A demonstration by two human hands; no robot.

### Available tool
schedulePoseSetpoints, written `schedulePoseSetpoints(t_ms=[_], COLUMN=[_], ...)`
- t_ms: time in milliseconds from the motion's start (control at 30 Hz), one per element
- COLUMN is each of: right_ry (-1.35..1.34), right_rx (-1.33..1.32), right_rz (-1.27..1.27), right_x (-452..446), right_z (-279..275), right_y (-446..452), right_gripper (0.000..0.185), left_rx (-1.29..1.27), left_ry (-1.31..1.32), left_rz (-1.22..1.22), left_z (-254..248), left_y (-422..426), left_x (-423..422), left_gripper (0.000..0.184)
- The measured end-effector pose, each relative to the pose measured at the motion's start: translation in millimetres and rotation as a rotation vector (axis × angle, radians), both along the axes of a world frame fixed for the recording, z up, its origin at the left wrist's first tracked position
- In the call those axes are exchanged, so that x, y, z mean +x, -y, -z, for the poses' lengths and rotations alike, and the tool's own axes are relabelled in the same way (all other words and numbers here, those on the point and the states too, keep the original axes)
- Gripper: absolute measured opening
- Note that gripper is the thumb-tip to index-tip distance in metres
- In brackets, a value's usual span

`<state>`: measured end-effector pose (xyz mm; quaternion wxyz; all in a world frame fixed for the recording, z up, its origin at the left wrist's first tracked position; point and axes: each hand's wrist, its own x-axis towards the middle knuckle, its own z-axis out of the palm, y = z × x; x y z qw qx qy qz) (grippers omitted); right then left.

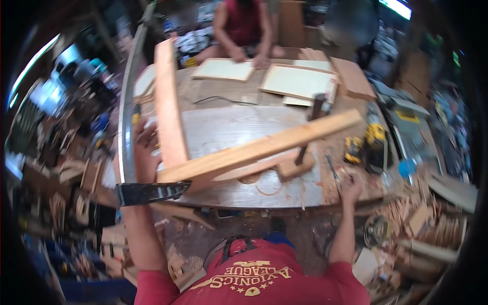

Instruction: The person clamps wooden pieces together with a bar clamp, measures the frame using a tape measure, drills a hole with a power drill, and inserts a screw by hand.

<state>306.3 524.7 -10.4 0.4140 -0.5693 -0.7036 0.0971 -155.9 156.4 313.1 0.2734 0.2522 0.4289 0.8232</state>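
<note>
My left hand [146, 152] is on the left, behind a metal square and a wooden plank, its fingers partly hidden and curled by the square's long steel blade [127, 101]. The square's short black arm [152, 193], with pale markings, lies by the planks' corner. An upright-looking plank [170, 101] meets a longer slanted plank [264, 145] there, forming an angle. My right hand [349, 187] rests low at the table's right front, fingers closed around the end of a thin, pencil-like tool [332, 166]. Just left stands a dark bar [316, 109] over a wooden block [296, 166].
Across the worktable [223, 119] sits another person [244, 30], hands at a pale framed panel [223, 69]. More panels [297, 81] lie at the back. Yellow-black power drills [375, 140] stand to the right. Wood offcuts [419, 218] crowd the floor, and a thin cable [223, 99] crosses the tabletop.
</note>
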Motion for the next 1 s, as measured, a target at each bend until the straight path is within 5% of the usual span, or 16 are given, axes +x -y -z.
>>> schedulePoseSetpoints(t_ms=[67, 167, 200, 333, 767, 1000], right_ry=[-0.048, 0.14, 0.119, 0.343, 0.379, 0.344], right_rx=[0.222, -0.03, 0.088, 0.088, 0.111, 0.112], right_rz=[-0.123, -0.133, -0.26, -0.18, -0.228, -0.265], right_x=[3.1, -4.8, -4.9, -9.7, -40.3, -45.2], right_z=[-2.3, -21.1, -17.1, -16.4, -36.3, -45.3], right_y=[-26.5, -43.4, -53.9, -66.2, -99.0, -120.1], right_gripper=[0.024, 0.023, 0.027, 0.036, 0.034, 0.033], left_rx=[-0.082, -0.186, -0.231, -0.36, -0.487, -0.626], left_ry=[0.027, -0.052, 0.01, -0.09, -0.131, -0.089], left_rz=[-0.098, -0.167, -0.195, -0.192, -0.379, -0.252], left_z=[-4.8, -18.7, -31.4, -36.1, -38.1, -45.4], left_y=[1.5, -6.6, -11.7, -12.0, -30.9, -30.7], left_x=[6.3, 36.2, 45.8, 48.0, 51.1, 42.4], left_gripper=[0.068, 0.056, 0.052, 0.063, 0.082, 0.09])
